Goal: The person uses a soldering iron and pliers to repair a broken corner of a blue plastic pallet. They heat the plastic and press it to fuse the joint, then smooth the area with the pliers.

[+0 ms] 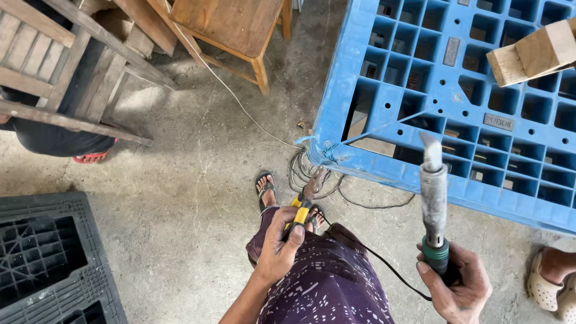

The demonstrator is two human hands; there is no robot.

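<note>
Left hand (281, 243) fingers grip one pair of pliers (304, 201); right hand (457, 287) fingers clasp one soldering iron (433, 198).

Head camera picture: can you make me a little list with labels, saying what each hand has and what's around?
left hand: grips yellow-handled metal pliers, tips pointing at the pallet corner
right hand: holds a grey metal heating iron with a green handle, tip up
in front: blue plastic grid pallet, corner cracked
on pallet: pale wooden block
floor: grey concrete, coiled wire
left: black plastic pallet
</note>
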